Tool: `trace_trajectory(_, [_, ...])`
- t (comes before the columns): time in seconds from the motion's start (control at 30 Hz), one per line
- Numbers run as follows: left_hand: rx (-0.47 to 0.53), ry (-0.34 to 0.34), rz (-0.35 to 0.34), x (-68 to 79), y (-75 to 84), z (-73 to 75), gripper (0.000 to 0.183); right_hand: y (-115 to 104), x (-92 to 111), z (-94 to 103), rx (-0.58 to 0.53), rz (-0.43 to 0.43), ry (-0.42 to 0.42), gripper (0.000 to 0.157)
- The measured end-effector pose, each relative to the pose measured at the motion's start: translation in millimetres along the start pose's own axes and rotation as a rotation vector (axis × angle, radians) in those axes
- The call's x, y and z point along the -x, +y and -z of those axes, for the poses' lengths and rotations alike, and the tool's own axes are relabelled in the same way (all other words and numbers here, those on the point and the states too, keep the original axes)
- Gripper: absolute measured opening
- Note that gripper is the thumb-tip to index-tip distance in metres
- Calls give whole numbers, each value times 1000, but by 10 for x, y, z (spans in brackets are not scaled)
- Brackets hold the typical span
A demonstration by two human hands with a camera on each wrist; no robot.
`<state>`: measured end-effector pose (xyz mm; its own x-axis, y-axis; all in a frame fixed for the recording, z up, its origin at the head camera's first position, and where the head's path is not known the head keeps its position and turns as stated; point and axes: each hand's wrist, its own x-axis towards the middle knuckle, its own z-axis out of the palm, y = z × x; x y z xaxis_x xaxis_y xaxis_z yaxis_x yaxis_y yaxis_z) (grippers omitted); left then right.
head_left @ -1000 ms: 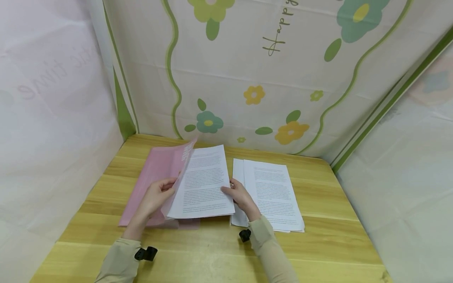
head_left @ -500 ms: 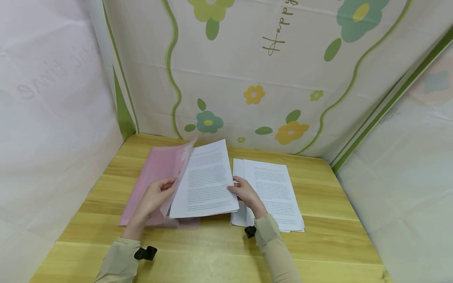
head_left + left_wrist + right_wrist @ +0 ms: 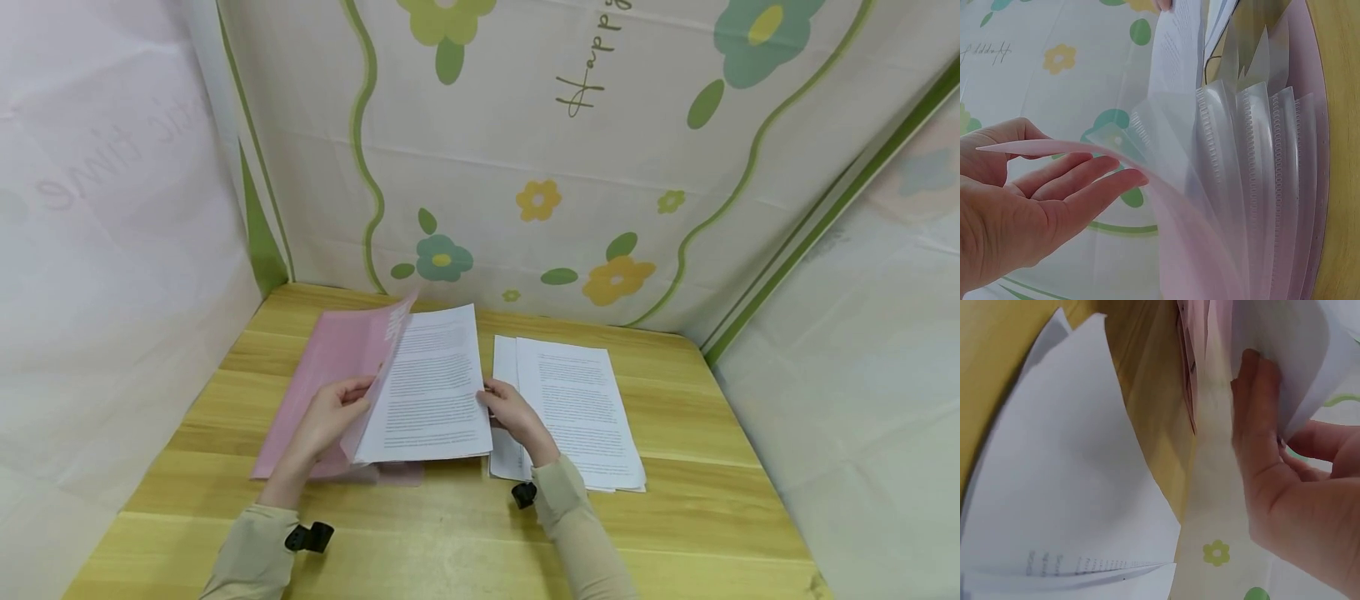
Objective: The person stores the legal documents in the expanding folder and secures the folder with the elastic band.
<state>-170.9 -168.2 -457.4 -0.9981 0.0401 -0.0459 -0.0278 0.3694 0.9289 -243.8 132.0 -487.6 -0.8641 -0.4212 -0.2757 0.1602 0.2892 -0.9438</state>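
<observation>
A pink folder (image 3: 330, 367) with clear plastic sleeves (image 3: 1260, 156) lies on the left of the table. My left hand (image 3: 330, 421) pinches the raised edge of its cover between thumb and fingers, bending it up. Printed sheets (image 3: 435, 387) slant out to the right of that cover, their left part behind it. My right hand (image 3: 517, 417) grips these sheets by the right edge, thumb on top and fingers beneath, as the right wrist view also shows. In the left wrist view, the held paper (image 3: 1175, 50) reaches into or against a front sleeve; which one I cannot tell.
Close to the right hand, a second stack of printed sheets (image 3: 577, 408) lies on the wooden table (image 3: 697, 483), its sheets slightly fanned. A flower-patterned cloth (image 3: 480, 158) hangs behind the table, with more pale cloth at both sides.
The right hand shifted the held sheets right and up, then back left and down. The left hand and the folder cover stayed in place.
</observation>
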Motion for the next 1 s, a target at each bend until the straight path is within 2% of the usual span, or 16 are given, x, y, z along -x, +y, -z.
trace_trajectory(0.17, [4, -2, 0, 8, 3, -1, 45, -17, 4, 12, 22, -8, -10, 41])
trace_trajectory(0.43, [-14, 7, -3, 6, 14, 5, 45, -54, 17, 9, -12, -14, 71, 44])
trace_trajectory(1.0, [-5, 4, -33, 24, 47, 10, 45, -81, -14, -55, -49, 8, 5, 50])
